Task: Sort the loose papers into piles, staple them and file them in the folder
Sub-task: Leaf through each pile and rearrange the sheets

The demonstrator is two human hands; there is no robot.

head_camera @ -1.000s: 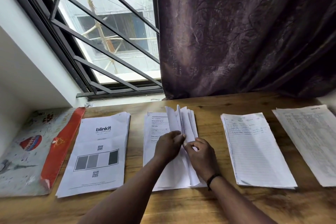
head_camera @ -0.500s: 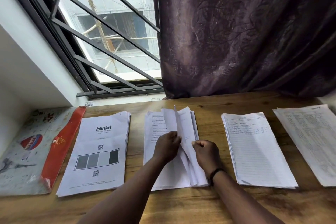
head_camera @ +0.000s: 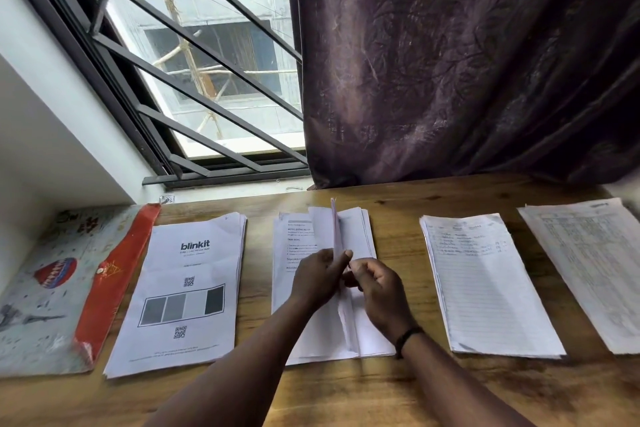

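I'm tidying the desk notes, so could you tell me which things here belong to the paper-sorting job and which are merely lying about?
Belong to the job:
blinkit pile
middle pile, leafed through by the left hand and right hand
lined pile
table-print pile
folder with red flap

Lying about:
curtain
window grille
wooden table

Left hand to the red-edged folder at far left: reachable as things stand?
Probably yes, once freed. The left hand is pinching upright sheets of the middle paper pile. Between it and the red-edged folder lies only the flat blinkit paper pile, so it would pass over that.
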